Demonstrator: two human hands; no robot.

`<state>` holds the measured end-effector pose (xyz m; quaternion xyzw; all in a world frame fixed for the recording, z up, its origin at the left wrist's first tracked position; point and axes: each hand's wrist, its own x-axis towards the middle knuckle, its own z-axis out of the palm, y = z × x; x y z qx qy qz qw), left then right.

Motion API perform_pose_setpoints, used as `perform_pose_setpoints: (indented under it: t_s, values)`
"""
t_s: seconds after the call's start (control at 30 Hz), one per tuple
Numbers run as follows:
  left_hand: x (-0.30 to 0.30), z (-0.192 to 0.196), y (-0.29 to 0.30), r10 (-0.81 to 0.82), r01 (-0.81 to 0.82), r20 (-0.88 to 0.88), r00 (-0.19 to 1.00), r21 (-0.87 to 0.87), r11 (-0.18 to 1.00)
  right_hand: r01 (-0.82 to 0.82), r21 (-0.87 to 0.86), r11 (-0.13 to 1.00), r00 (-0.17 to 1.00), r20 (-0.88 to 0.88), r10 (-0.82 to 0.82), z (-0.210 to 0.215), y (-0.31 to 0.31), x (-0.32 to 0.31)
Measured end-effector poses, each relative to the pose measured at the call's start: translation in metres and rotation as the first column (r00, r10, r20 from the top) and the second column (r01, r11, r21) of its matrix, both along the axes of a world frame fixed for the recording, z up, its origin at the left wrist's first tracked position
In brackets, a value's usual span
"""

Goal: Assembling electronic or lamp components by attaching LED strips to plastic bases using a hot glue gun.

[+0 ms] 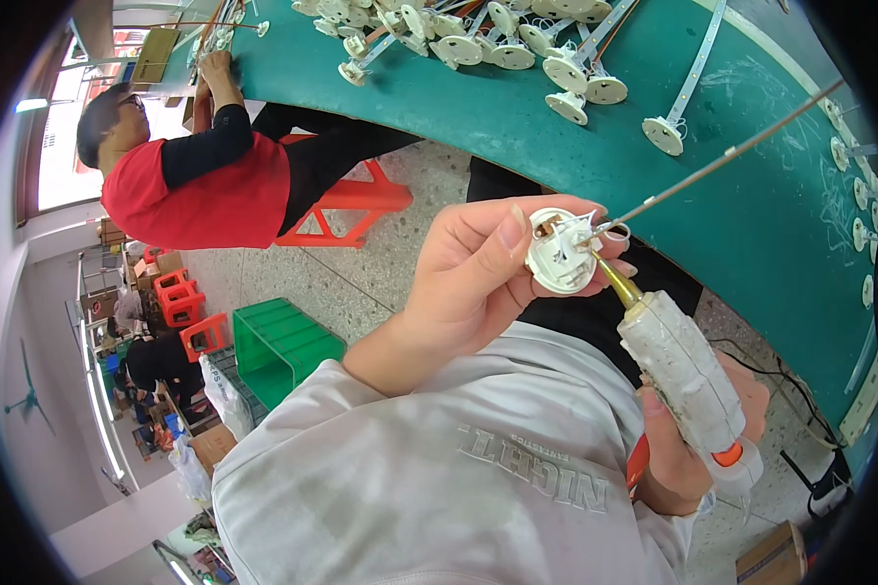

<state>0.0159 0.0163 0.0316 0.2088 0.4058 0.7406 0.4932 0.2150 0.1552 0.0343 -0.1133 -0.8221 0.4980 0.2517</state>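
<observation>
My left hand (473, 273) pinches a round white plastic lamp base (561, 255) by its rim, its open side with small inner parts and loops of thin white wire in view. From the base a long thin strip (722, 161), seen almost edge-on, slants up to the right. My right hand (678, 444) is wrapped round a glue gun (681, 356) with a whitish wrapped body and an orange part low on it. The brass nozzle (618, 283) points at the base where the strip joins it; whether it touches cannot be made out.
Over the green table (400, 102) lie several similar lamp bases with strips (512, 49), more along its right edge. One strip with its base (663, 135) lies apart. At left a person in red (205, 195) works near a red stool (361, 205). A green crate (283, 346) stands on the floor.
</observation>
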Motion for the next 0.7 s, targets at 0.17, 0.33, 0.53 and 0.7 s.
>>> perform_pose_setpoints:
  t_s: [0.17,0.33,0.53,0.7]
  values:
    - [0.006,0.004,0.0,0.033,-0.032,0.031,0.999,-0.048,0.998,0.065,0.056,0.996,0.998,-0.032,-0.063,-0.001,-0.004,0.003]
    - [0.004,0.002,0.003,0.029,-0.028,0.031,0.999,-0.016,0.999,0.063,-0.017,0.998,0.998,-0.026,-0.063,-0.002,-0.003,0.001]
    - [-0.005,-0.006,0.006,0.068,-0.063,-0.123,0.99,0.044,0.997,-0.065,-0.009,0.998,0.994,0.083,0.066,0.002,0.012,-0.007]
    - [-0.029,-0.011,0.01,0.469,-0.44,-0.162,0.868,0.186,0.878,0.173,0.044,0.984,0.95,0.254,-0.178,0.011,0.019,-0.017]
